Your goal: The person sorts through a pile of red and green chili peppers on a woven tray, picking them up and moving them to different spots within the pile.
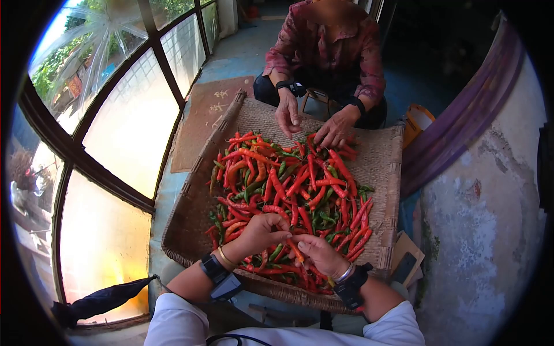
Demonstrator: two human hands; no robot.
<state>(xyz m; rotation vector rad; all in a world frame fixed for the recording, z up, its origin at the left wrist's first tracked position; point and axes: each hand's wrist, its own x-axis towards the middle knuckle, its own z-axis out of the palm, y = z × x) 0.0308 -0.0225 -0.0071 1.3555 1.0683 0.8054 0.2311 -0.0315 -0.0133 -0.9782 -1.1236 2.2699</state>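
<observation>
A wide woven basket [385, 190] holds a heap of red, orange and green chili peppers [288, 184]. Over the near side of the heap, my left hand [262, 232] and my right hand [321, 254] almost meet. Between them is an orange-red chili pepper [296, 250]. My right hand grips it with thumb and fingers. The left fingertips are pinched at its upper end, and whether they hold the stem or the flesh is too small to tell. Each wrist wears a bangle and a dark strapped device.
Across the basket sits a person in a patterned red shirt [329, 55], both hands at the heap's far edge. Framed windows [133, 121] run along the left. A folded dark umbrella [107, 297] lies lower left. A phone [403, 266] rests right of the basket, near a rough wall [479, 230].
</observation>
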